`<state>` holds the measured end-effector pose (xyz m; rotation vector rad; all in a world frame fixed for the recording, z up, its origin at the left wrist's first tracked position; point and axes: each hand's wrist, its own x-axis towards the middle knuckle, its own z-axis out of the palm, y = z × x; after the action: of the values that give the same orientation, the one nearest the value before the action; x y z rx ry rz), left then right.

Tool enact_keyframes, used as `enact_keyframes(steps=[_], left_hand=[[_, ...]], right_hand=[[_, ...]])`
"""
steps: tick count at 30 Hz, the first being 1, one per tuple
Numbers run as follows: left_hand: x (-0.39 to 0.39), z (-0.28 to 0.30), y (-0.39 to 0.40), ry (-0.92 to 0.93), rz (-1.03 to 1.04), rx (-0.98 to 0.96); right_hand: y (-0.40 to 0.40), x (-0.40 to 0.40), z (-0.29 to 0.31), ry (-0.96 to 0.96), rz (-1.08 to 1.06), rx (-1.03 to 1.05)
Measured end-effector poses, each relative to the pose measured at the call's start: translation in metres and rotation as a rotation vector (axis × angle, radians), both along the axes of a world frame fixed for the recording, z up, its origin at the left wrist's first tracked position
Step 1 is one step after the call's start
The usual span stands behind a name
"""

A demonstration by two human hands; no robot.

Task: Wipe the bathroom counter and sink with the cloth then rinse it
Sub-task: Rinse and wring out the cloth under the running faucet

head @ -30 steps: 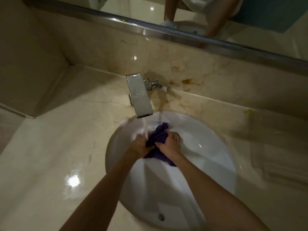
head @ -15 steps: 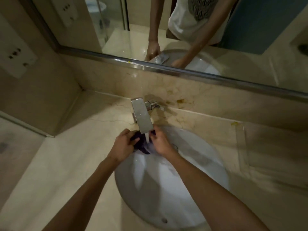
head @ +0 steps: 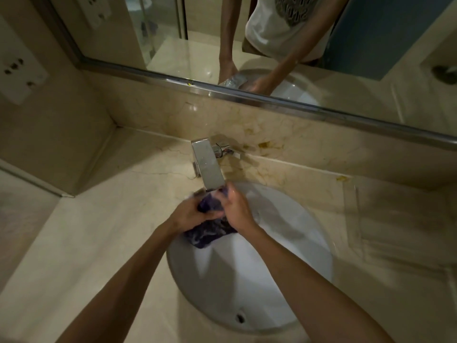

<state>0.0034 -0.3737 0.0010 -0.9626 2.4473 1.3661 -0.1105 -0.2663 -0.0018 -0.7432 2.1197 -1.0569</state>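
Note:
A wet purple cloth (head: 210,231) is bunched between both hands, just under the spout of the square chrome faucet (head: 207,164). My left hand (head: 190,214) grips its left side and my right hand (head: 237,209) grips its right side, fingers pressed into the fabric. A flap of cloth hangs below the hands over the far left rim of the white oval sink (head: 259,280). The water stream is hidden by the hands. The beige marble counter (head: 99,231) surrounds the basin.
A mirror (head: 272,45) with a chrome frame runs along the back wall and reflects the person's arms. Yellowish stains (head: 264,144) mark the backsplash right of the faucet. A wall with sockets (head: 19,70) closes off the left side.
The view has tilted up, showing more mirror. My hands have kept kneading the cloth under the spout, and more of it now hangs below them than half a second ago.

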Motion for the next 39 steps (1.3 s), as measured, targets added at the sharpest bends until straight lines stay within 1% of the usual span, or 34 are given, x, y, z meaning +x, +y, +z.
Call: enact_keyframes(steps=[1,2,3,4,7,10,12,14,15,17,19,21,24,26,28,30,32,33,34,37,39], left_hand=[[-0.002,0.001,-0.004,-0.013,-0.052,-0.131],[-0.004,0.002,-0.007,-0.041,-0.109,-0.251],[-0.005,0.005,-0.009,-0.059,-0.148,-0.300],[-0.006,0.005,-0.013,-0.049,-0.151,-0.263],[-0.005,0.012,-0.014,0.052,-0.033,0.093],[0.002,0.021,-0.011,0.106,0.031,0.386],[0.009,0.024,-0.013,0.054,0.004,0.517],[0.014,0.026,-0.016,0.006,0.037,0.653],[0.015,0.027,-0.014,0.010,0.057,0.711],[0.015,0.024,-0.010,0.058,0.135,0.767],[0.018,0.017,-0.005,0.135,0.272,0.813],[0.021,0.010,-0.002,0.209,0.359,0.842],[0.022,0.006,0.003,0.231,0.414,0.902],[0.022,0.005,0.004,0.250,0.448,0.944],[0.023,0.007,0.004,0.271,0.441,0.986],[0.025,0.011,0.003,0.285,0.417,1.049],[0.026,0.010,-0.001,0.256,0.403,1.044],[0.025,0.009,-0.002,0.215,0.390,1.025],[0.023,0.008,-0.003,0.158,0.383,1.000],[0.015,0.016,0.002,0.000,0.428,0.908],[0.010,0.027,0.006,-0.084,0.445,0.819]], right_hand=[[0.000,0.000,0.000,-0.062,-0.033,-0.025],[0.000,0.000,0.004,-0.046,-0.043,-0.020],[0.000,0.000,0.006,-0.028,-0.034,-0.016],[0.000,-0.001,0.008,-0.008,-0.021,-0.009],[-0.003,-0.005,0.011,0.000,0.007,0.021],[-0.009,-0.013,0.018,-0.047,-0.002,0.046],[-0.011,-0.020,0.022,-0.103,-0.069,0.031],[-0.013,-0.025,0.022,-0.160,-0.126,-0.003],[-0.014,-0.026,0.022,-0.191,-0.147,-0.014],[-0.014,-0.029,0.016,-0.249,-0.198,-0.022],[-0.008,-0.034,0.010,-0.347,-0.261,-0.035],[0.003,-0.037,0.008,-0.445,-0.231,-0.009],[0.031,-0.027,0.004,-0.530,-0.073,0.176],[0.046,-0.014,-0.003,-0.653,0.004,0.207],[0.051,-0.007,-0.013,-0.706,-0.010,0.180],[0.050,-0.003,-0.017,-0.714,-0.122,0.127],[0.045,-0.007,-0.021,-0.712,-0.306,0.021],[0.040,-0.010,-0.019,-0.699,-0.349,-0.017],[0.034,-0.012,-0.013,-0.685,-0.348,-0.023],[0.018,-0.023,-0.001,-0.633,-0.334,0.097],[0.010,-0.033,0.008,-0.637,-0.333,0.154]])
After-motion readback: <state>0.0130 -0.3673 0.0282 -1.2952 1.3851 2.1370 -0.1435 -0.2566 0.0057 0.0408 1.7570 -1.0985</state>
